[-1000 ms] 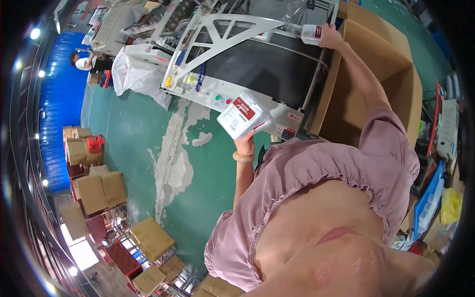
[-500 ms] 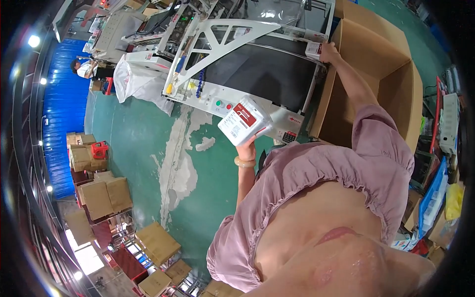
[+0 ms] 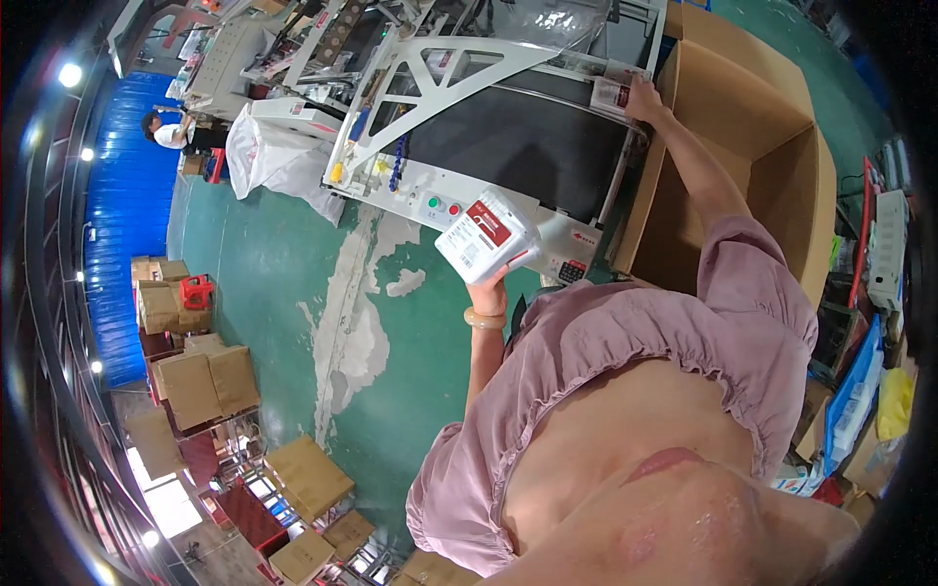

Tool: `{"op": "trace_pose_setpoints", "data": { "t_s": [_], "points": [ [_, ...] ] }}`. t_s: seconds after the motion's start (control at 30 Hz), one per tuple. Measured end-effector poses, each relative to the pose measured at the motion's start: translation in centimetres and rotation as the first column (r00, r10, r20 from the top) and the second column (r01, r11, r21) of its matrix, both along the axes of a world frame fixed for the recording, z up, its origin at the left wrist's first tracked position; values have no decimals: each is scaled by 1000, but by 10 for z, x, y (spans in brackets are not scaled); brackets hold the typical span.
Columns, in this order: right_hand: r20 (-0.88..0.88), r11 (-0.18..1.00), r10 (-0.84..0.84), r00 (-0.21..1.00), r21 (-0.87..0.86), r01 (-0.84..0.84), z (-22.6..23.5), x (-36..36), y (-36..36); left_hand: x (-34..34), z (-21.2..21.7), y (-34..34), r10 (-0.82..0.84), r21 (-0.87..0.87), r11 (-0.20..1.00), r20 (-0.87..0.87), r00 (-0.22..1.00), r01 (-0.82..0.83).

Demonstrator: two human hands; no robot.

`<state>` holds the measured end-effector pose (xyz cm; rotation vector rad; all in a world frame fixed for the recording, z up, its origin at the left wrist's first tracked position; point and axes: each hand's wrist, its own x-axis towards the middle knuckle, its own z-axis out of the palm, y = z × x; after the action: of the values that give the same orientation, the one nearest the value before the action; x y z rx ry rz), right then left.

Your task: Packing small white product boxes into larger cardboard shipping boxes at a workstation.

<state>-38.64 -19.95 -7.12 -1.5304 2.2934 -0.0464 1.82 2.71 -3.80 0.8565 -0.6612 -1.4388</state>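
Observation:
My left hand point(image 3: 489, 293) is wrapped round the lower end of a white package point(image 3: 471, 256) with a red-and-white label, holding it up in front of the machine's control panel. It looks thick, perhaps a stack of several packs in clear film. At the far right end of the conveyor machine point(image 3: 518, 132), my right hand point(image 3: 645, 101) has its fingers closed on the edge of another white package point(image 3: 610, 95) with a red label. That package lies on the machine's end, and part of it is hidden by my fingers.
A large cardboard box point(image 3: 782, 190) stands with its flaps up beside the machine, under my right arm. A white sack point(image 3: 274, 161) leans by the machine's left side. Cartons point(image 3: 205, 386) are stacked at the left. Farther off, a person point(image 3: 171, 132) sits by a blue wall.
My right hand has shifted slightly left along the machine's end, and the package at its fingers has moved left too. My left hand keeps its package in nearly the same place.

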Motion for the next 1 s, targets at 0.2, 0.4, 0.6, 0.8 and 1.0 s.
{"op": "trace_pose_setpoints", "data": {
  "t_s": [0.2,0.4,0.6,0.8,1.0],
  "points": [
    [385,729,668,637,-510,-457,73,82,34,1,-4,-6,3,-19,1000,61,998,-2],
    [435,493,858,272,-553,-672,183,147,125,-21,19,-18,-21,-113,993,205,978,45],
    [137,278,956,258,-695,-663,174,168,133,-25,28,-18,-41,-178,980,245,969,86],
    [350,465,885,307,-635,-617,176,158,122,-25,24,-13,-57,-110,991,203,978,80],
    [789,823,562,249,-501,-269,141,140,91,-30,22,-20,-77,-40,996,80,994,80]
  ]
}}
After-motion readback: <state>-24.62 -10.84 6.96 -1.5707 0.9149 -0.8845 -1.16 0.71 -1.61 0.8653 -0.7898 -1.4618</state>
